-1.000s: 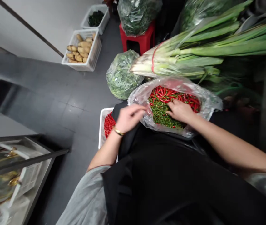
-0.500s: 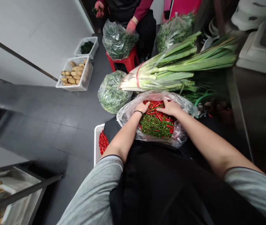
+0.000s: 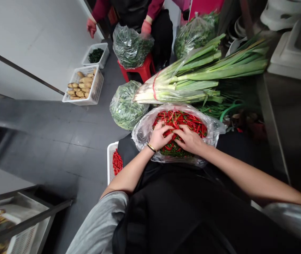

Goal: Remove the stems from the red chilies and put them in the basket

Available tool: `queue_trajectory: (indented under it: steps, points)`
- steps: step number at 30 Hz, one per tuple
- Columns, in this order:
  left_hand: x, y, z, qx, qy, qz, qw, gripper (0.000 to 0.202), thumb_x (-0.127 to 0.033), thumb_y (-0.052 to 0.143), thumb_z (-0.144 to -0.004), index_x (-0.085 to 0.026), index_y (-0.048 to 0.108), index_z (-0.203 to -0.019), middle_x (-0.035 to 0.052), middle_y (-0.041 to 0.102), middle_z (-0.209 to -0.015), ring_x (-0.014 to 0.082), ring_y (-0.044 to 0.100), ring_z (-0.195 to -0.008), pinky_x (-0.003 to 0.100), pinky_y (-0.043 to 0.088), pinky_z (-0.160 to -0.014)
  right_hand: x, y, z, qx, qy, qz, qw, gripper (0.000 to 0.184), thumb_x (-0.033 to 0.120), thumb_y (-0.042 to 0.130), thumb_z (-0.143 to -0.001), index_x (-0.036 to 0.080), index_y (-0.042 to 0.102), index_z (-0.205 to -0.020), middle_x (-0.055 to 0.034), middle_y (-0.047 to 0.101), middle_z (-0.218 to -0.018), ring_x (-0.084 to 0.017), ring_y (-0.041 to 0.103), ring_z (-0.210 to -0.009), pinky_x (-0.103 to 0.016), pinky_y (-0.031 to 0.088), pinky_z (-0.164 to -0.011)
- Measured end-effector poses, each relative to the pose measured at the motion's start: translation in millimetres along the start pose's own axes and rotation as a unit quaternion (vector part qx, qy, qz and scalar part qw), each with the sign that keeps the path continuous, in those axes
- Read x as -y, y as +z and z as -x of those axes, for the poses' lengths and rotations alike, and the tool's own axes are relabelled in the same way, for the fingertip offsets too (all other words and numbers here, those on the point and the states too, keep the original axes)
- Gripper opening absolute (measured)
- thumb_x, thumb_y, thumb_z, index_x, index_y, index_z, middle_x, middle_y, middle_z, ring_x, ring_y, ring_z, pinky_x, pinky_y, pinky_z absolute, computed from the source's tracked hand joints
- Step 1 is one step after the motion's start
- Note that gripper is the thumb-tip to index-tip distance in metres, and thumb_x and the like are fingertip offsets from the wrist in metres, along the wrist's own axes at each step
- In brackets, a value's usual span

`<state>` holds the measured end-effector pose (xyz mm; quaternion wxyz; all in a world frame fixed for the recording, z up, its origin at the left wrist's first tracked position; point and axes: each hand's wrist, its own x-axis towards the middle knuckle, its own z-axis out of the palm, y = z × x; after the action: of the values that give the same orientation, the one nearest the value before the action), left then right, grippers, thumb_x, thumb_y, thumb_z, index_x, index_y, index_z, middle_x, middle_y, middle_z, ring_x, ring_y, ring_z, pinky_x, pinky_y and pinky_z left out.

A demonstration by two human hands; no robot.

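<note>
A clear plastic bag (image 3: 142, 132) rests on my lap, full of red chillies (image 3: 186, 120) with a heap of green stems near me. My left hand (image 3: 159, 135) and my right hand (image 3: 190, 139) are both inside the bag, side by side in its middle. The fingers of both curl down round a clump of chillies. A thin bracelet circles my left wrist. A white basket (image 3: 110, 158) holding red chillies sits by my left knee, half hidden by my black apron.
Tied leeks (image 3: 193, 79) lie just beyond the bag, with bagged greens (image 3: 125, 106) to their left. Another person sits behind a red stool (image 3: 140, 70) carrying a bag of greens. White crates of potatoes (image 3: 83, 86) and greens stand on the grey floor. A steel rack (image 3: 20, 215) is at lower left.
Both hands drew back from the far rim of the bag to its middle and closed on chillies. Red chillies now cover more of the top. The other person's hand moved away left.
</note>
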<state>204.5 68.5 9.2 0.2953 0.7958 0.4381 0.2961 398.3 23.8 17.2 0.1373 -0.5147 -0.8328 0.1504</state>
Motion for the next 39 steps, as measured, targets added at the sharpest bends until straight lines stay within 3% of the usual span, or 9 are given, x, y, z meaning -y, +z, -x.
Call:
queue_trajectory:
  steps: [7, 10, 15, 17, 20, 24, 27, 33, 39]
  points:
    - [-28, -4.6, 54, 0.212, 0.121, -0.252, 0.936, 0.069, -0.042, 0.060, -0.080, -0.019, 0.040, -0.142, 0.0193, 0.026, -0.153, 0.0350, 0.025, -0.140, 0.055, 0.023, -0.109, -20, 2, 57, 0.047, -0.086, 0.071, 0.993, 0.061, 0.027, 0.060, -0.081, 0.021, 0.044, -0.140, -0.0206, 0.042, -0.138, -0.035, 0.048, -0.122, -0.048, 0.044, -0.093]
    - [-25, -9.4, 48, 0.267, 0.094, -0.285, 0.916, 0.073, -0.045, 0.058, -0.081, -0.026, 0.032, -0.146, 0.0172, 0.033, -0.150, 0.0366, 0.023, -0.141, 0.059, 0.022, -0.108, -29, -1, 49, 0.068, -0.085, 0.064, 0.992, 0.062, 0.032, 0.058, -0.084, 0.026, 0.040, -0.144, -0.0194, 0.041, -0.142, -0.034, 0.048, -0.123, -0.049, 0.044, -0.093]
    - [-18, -43.3, 7, 0.361, 0.050, -0.105, 0.925, 0.049, -0.049, 0.066, -0.075, -0.027, 0.066, -0.118, 0.0124, 0.059, -0.128, 0.0302, 0.047, -0.127, 0.046, 0.036, -0.104, -51, -46, 30, 0.150, -0.094, -0.046, 0.983, 0.053, 0.038, 0.059, -0.083, 0.035, 0.051, -0.135, -0.0083, 0.052, -0.137, -0.027, 0.055, -0.118, -0.043, 0.045, -0.095]
    - [-21, -63.5, -2, 0.317, 0.032, 0.030, 0.948, 0.034, -0.045, 0.063, -0.079, -0.023, 0.073, -0.103, 0.0115, 0.065, -0.119, 0.0244, 0.055, -0.120, 0.038, 0.040, -0.102, -56, -71, 31, 0.134, -0.059, -0.110, 0.983, 0.045, 0.042, 0.055, -0.086, 0.033, 0.058, -0.129, -0.0050, 0.059, -0.128, -0.024, 0.059, -0.111, -0.037, 0.046, -0.093]
    - [-29, -84.8, -1, 0.126, -0.068, 0.187, 0.972, 0.026, -0.042, 0.062, -0.080, -0.021, 0.075, -0.090, 0.0090, 0.071, -0.101, 0.0204, 0.064, -0.102, 0.035, 0.047, -0.094, -52, -90, 32, 0.026, 0.072, -0.120, 0.990, 0.038, 0.043, 0.043, -0.091, 0.026, 0.067, -0.117, -0.0056, 0.068, -0.110, -0.023, 0.063, -0.099, -0.036, 0.048, -0.089]
    - [-38, -79.4, 11, -0.086, -0.224, 0.343, 0.908, 0.031, -0.046, 0.063, -0.077, -0.017, 0.071, -0.084, 0.0065, 0.071, -0.078, 0.0146, 0.066, -0.069, 0.028, 0.052, -0.065, -28, -65, 9, -0.003, 0.083, -0.036, 0.996, 0.034, 0.038, 0.043, -0.093, 0.027, 0.068, -0.113, -0.0055, 0.065, -0.118, -0.023, 0.059, -0.106, -0.037, 0.046, -0.091]
    - [-38, -63.0, 20, -0.070, -0.253, 0.337, 0.904, 0.033, -0.047, 0.064, -0.075, -0.014, 0.069, -0.082, 0.0053, 0.069, -0.072, 0.0125, 0.063, -0.063, 0.023, 0.048, -0.057, -22, -37, -14, 0.113, 0.024, 0.046, 0.992, 0.030, 0.035, 0.051, -0.089, 0.024, 0.069, -0.111, -0.0079, 0.065, -0.115, -0.024, 0.061, -0.100, -0.034, 0.047, -0.082]
    - [-37, -45.9, 39, 0.242, -0.148, 0.133, 0.950, 0.023, -0.037, 0.066, -0.073, -0.017, 0.068, -0.063, 0.0007, 0.064, -0.059, 0.0111, 0.056, -0.057, 0.022, 0.043, -0.061, -50, -46, -11, 0.149, 0.048, 0.042, 0.987, 0.028, 0.036, 0.052, -0.088, 0.022, 0.073, -0.100, -0.0073, 0.071, -0.100, -0.023, 0.064, -0.090, -0.032, 0.046, -0.078]
    - [-63, -18.0, 37, 0.051, -0.153, 0.232, 0.959, 0.032, -0.044, 0.058, -0.081, -0.017, 0.073, -0.092, 0.0070, 0.072, -0.095, 0.0190, 0.064, -0.088, 0.029, 0.047, -0.082, 15, -52, 20, 0.027, 0.140, -0.173, 0.975, 0.035, 0.046, 0.048, -0.088, 0.020, 0.071, -0.097, -0.0037, 0.071, -0.077, -0.018, 0.063, -0.065, -0.027, 0.046, -0.062]
